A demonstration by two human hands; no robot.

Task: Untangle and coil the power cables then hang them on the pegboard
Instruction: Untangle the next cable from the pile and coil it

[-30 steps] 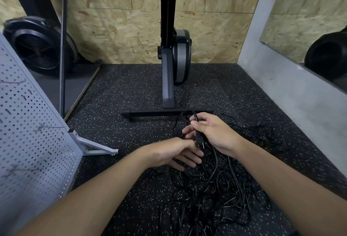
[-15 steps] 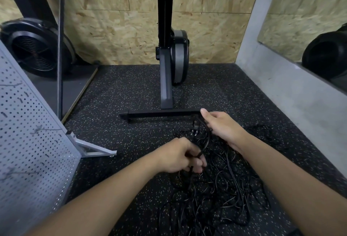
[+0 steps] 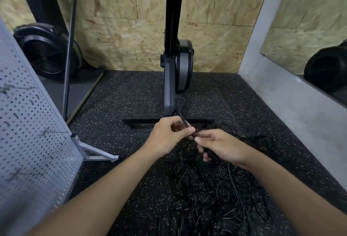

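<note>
The left hand point(image 3: 167, 136) is curled with thumb and forefinger pinching one black power cable point(image 3: 185, 123), a short loop of which stands up above the knuckles. The right hand point(image 3: 221, 146), just beside it with fingertips nearly meeting, is curled round the same run of cable where it drops toward the floor. Holding one strand between two close grips like this looks meant to single it out and give a fixed end to pull or feed through, so I judge the untangling to be at an early stage. Below and nearer the person than both hands, the tangle of cables point(image 3: 212, 194) lies spread on the speckled rubber floor point(image 3: 131, 104), the gripped strand running down into it; nothing looks coiled yet. Beyond the hands is the black foot of an exercise machine point(image 3: 146, 121). The pegboard point(image 3: 28, 132) stands well apart on the left on its metal brace point(image 3: 93, 151), with no cable hung on the part in view.
</note>
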